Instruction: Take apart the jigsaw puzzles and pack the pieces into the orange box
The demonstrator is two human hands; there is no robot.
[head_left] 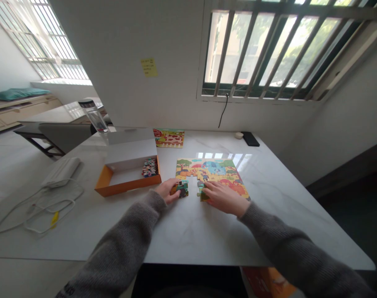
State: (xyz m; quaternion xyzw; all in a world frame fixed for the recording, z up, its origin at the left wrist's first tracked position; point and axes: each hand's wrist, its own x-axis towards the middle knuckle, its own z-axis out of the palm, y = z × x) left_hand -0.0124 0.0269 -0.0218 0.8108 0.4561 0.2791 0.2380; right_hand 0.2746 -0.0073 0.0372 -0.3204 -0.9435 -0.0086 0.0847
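Note:
A colourful jigsaw puzzle (211, 170) lies flat on the white marble table (188, 231), mostly put together, with a gap at its near left corner. My left hand (167, 190) is closed on a loose group of joined puzzle pieces (182, 188) just left of that gap. My right hand (223, 197) rests palm down on the puzzle's near edge, fingers stretched out and pressing on the pieces there. Both arms wear grey sleeves.
An orange-sided open box (126, 176) with a few pieces (150, 167) stands to the left. Behind it are a printed picture sheet (169, 138) and a clear bottle (95, 116). White cables with a power adapter (56, 182) lie far left. A black phone (250, 139) lies near the wall.

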